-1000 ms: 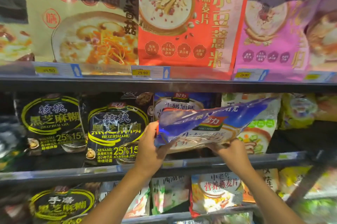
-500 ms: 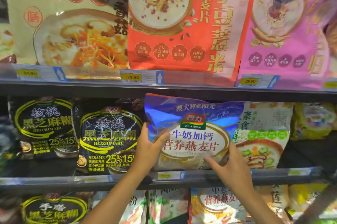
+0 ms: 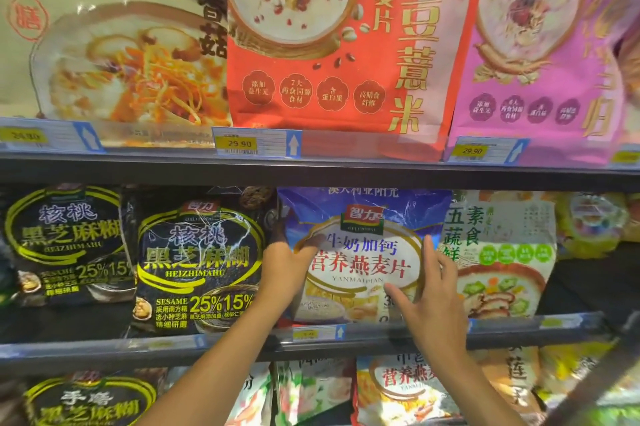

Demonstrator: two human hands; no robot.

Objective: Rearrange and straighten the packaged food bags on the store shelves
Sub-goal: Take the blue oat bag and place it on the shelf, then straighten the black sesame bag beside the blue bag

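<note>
Both hands rest on the front of a glossy blue-and-white plastic oatmeal bag (image 3: 360, 252) standing upright on the middle shelf (image 3: 519, 327). The left hand (image 3: 282, 273) holds its left edge, thumb across the printed face and the other fingers hidden behind or beside the bag. The right hand (image 3: 429, 301) lies spread and flat against the lower right of the face, fingers apart, closed around nothing.

A red-and-green badge on the bag reads 智力. Below it, blue characters read 牛奶加钙, red ones 营养燕麦片, and small Latin letters spell YANMAIPIAN. The top is deep blue, with a gold-rimmed white oval in the middle and a picture of cereal at the bottom. The film is creased and shiny.

Touching its left side stands a black bag with yellow-green ring print (image 3: 197, 262), marked 核桃 黑芝麻糊, HEIZHIMAHU, SESAME, 25% and 15%. A second black sesame bag (image 3: 65, 242) of the same design stands further left. Just to the right is a pale bag with green lettering (image 3: 502, 252) showing 五, 素食 and 蔬 above pictured vegetables.

On the top shelf a large red pouch (image 3: 329, 44) reads 燕麦片 and 小豆薏米, between a cream pouch (image 3: 114, 44) showing 香菇 and a pink pouch (image 3: 540, 61). A yellow price tag (image 3: 239, 143) below the red pouch reads 29.90, as does another yellow tag (image 3: 472, 150) under the pink one.
</note>
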